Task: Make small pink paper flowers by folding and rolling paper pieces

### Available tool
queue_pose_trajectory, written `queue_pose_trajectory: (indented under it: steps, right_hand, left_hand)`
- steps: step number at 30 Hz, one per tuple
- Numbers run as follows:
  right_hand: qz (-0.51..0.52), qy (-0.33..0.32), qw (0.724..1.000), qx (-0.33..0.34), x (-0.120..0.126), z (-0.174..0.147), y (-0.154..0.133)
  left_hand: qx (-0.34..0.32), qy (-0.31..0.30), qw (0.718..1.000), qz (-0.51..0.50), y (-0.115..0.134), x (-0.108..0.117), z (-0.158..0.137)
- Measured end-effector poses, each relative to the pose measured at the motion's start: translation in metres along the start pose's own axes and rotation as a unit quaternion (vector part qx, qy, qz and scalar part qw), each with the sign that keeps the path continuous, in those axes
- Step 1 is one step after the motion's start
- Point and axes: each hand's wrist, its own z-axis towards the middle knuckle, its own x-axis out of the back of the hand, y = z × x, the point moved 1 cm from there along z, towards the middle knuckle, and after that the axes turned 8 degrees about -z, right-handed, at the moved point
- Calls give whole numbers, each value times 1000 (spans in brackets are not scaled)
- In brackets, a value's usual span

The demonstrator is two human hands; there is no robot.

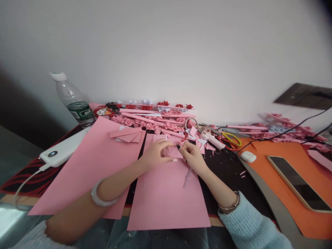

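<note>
My left hand (157,154) is curled over a pink paper sheet (168,204), its thumb apart from the bent fingers. Close beside it, my right hand (192,156) pinches with thumb and forefinger, and the fingertips of both hands nearly meet. Something small and pink seems to be between them, but the fingers mostly hide it. A narrow translucent strip (187,178) lies on the sheet below my right hand. Behind the hands are pink paper scraps (192,132) and a pale glue gun (212,139). Folded pink paper pieces (127,135) rest on the larger pink sheet (90,173) at left.
Paper flowers (150,126) and rolled pink sticks are heaped along the wall. A water bottle (75,100) and a white power bank (63,148) stand left. To the right are yellow-handled scissors (233,139), a white earphone case (248,156) and a phone (298,183) on orange paper (275,152).
</note>
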Motion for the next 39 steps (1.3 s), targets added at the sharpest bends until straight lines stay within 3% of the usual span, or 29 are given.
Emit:
queue_pose_trajectory:
  steps: [3, 6, 17, 21, 27, 35, 39]
  right_hand:
    - [5, -20, 1000, -2, -1, 0, -3]
    - [16, -33, 999, -8, -1, -1, -6]
    - [121, -67, 990, -2, -5, 0, -2]
    - [156, -81, 984, -29, -5, 1, 0]
    - [177, -36, 983, -39, -2, 2, 1]
    - [112, -42, 993, -16, -2, 1, -2]
    - [89, -26, 996, -8, 0, 2, -1]
  left_hand:
    - [-52, -23, 997, 42, 0, 0, -2]
    - [-57, -32, 997, 36, -1, 0, -2]
    - [94, 19, 986, -136, -7, -4, 2]
    - [105, 5, 978, -181, -5, -2, 2]
    - [124, -11, 971, -205, -3, 0, 2]
    - [164, -35, 950, -265, -11, -3, 3]
    - [126, -28, 972, -197, -8, 0, 4]
